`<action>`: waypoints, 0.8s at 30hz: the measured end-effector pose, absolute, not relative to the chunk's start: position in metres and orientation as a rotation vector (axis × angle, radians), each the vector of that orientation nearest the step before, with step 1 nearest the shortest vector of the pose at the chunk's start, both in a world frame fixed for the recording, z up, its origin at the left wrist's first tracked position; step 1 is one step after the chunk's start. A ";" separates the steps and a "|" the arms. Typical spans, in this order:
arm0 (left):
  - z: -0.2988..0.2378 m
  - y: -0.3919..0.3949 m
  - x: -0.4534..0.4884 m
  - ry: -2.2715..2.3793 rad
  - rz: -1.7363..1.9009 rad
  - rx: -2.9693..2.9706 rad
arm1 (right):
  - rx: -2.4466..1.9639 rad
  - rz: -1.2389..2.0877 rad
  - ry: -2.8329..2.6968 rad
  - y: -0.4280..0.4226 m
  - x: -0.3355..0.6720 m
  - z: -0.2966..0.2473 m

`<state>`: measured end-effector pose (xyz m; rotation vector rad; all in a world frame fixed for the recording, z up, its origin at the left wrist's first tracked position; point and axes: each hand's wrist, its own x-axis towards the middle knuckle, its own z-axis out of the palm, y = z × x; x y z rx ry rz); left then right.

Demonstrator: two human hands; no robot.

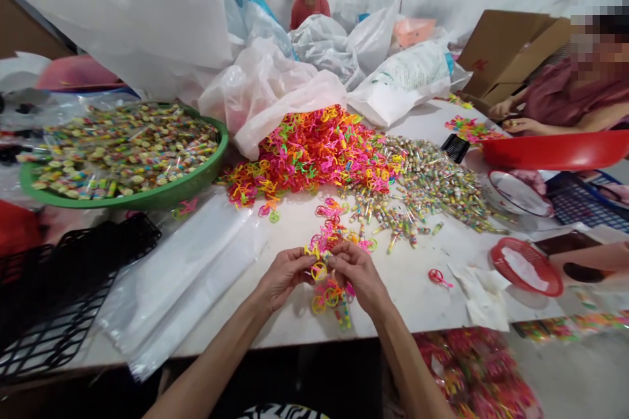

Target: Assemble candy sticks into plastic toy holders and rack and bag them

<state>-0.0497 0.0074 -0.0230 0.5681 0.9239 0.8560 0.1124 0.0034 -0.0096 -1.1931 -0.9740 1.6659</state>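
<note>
My left hand is closed, thumb and fingers pinching a yellow plastic toy piece with a spoked ring. Facing it, my right hand is closed with its fingertips close to the same piece; what lies between them is too small to make out. Just below the hands, several ring-shaped plastic pieces and small colourful tubes lie near the table's front edge. A trail of pink pieces runs back to a big heap of bright plastic pieces. Right of it spreads a pile of small patterned tubes.
A green basin full of wrapped tubes stands left, with clear plastic bags and black baskets nearby. On the right are a red basket, a red ring piece and a red tray. Two other people sit across and right.
</note>
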 end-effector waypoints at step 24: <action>-0.028 -0.002 -0.043 0.852 0.816 0.747 | -1.233 1.578 -1.154 -0.001 0.115 -0.016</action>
